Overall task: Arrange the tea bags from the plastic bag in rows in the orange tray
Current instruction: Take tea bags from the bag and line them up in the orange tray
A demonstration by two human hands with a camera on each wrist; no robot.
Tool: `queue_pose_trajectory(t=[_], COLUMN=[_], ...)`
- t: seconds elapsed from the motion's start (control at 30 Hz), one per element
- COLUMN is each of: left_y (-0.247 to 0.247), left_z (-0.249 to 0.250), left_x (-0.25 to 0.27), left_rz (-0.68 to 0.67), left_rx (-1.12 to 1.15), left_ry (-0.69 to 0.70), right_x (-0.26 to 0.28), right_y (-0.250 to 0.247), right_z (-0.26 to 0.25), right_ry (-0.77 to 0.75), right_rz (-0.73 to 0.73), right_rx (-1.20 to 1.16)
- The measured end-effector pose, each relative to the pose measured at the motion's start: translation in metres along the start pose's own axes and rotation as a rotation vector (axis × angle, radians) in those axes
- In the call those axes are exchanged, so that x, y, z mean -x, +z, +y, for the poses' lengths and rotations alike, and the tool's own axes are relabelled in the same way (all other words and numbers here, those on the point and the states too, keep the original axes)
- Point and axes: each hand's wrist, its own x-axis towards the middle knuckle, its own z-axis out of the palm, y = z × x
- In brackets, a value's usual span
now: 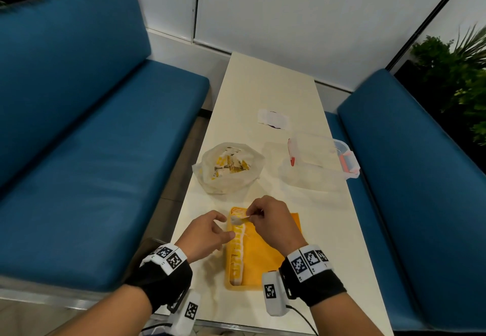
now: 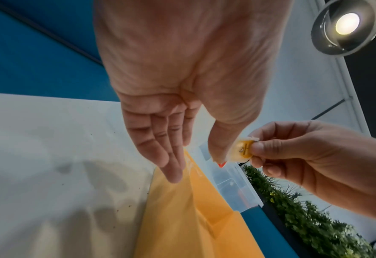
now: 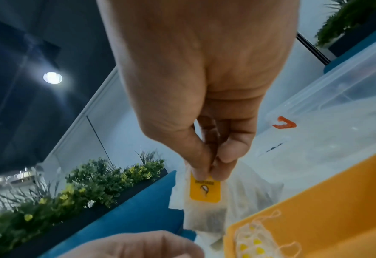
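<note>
At left, the left hand [image 1: 207,233] hovers with fingers relaxed, holding nothing, beside the orange tray [image 1: 265,259]; the right hand [image 1: 273,220] pinches a tea bag [image 1: 238,220] by its tag above the tray's one filled row [image 1: 236,251]; loose strings may snag; bare tray floor lies rightward; the plastic bag [image 1: 228,168] sits beyond

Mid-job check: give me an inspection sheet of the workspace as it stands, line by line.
Surface: pale table.
Job's things: orange tray, one row of tea bags along its left side; plastic bag with more behind it.
Clutter: clear container; white packet.
Grippers: right hand pinches a tea bag above the tray's far end; left hand holds nothing.
Cables: black lead from the right wrist unit.
Surroundings: blue benches; plants.
</note>
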Motion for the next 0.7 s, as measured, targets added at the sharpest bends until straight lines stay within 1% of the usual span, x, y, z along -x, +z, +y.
queue_pose_trajectory(t=[0.07,0.17,0.27,0.37,0.47,0.7], left_y=[0.003,0.011,0.02,0.025,0.026,0.024], left_z=[-0.003,-0.009,-0.015,-0.016,-0.016,-0.018], left_x=[-0.004,-0.011,-0.014,-0.012,-0.012,-0.01], left_rz=[0.001,-0.022,-0.031,-0.042,-0.053,-0.069], left_rx=[-0.062,-0.121,-0.179,-0.184,-0.17,-0.162], left_ry=[-0.042,-0.071,-0.064,-0.035,-0.031,-0.054], right_x=[-0.007,-0.018,-0.026,-0.032,-0.036,-0.039], right_y=[-0.003,0.001,0.013,0.025,0.034,0.053], right_z=[0.009,0.022,0.028,0.03,0.031,0.034], right_ry=[0.005,0.023,0.025,0.027,0.03,0.055], right_rz=[-0.018,-0.085,-0.146,-0.166,-0.164,-0.103], right_rx=[0.093,0.211,0.326,0.408,0.441,0.389])
